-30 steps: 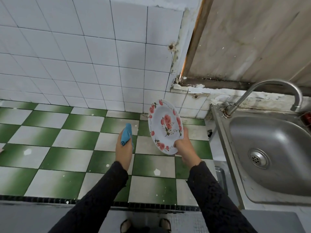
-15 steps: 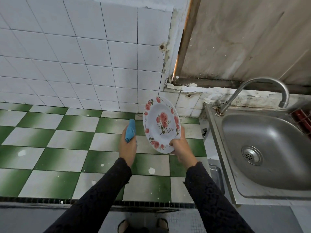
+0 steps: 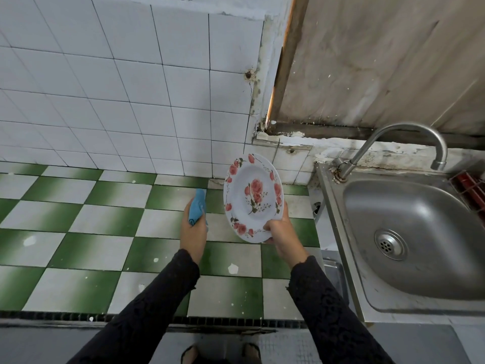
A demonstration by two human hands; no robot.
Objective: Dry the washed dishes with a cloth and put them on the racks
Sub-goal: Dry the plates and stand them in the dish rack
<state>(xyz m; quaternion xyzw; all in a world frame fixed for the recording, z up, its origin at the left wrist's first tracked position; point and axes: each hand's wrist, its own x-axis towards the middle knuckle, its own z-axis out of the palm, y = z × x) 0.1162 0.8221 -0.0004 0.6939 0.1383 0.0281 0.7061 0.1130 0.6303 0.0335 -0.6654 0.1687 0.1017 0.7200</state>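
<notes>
A white plate (image 3: 252, 195) with red roses is held up on edge above the counter, its face turned toward me. My right hand (image 3: 282, 229) grips its lower right rim, thumb on the front. My left hand (image 3: 193, 227) is just left of the plate and holds a bunched blue cloth (image 3: 197, 206), which sticks up out of the fist. Cloth and plate are a small gap apart.
A green-and-white checked tile counter (image 3: 91, 232) spreads to the left, with a white tiled wall (image 3: 131, 88) behind. A steel sink (image 3: 409, 232) with a curved tap (image 3: 393, 143) lies to the right. Something red (image 3: 469, 187) sits at the sink's far right edge.
The view has shifted a little, so the sink sits further left in the frame. Both hands keep the same hold; plate and cloth stay close together.
</notes>
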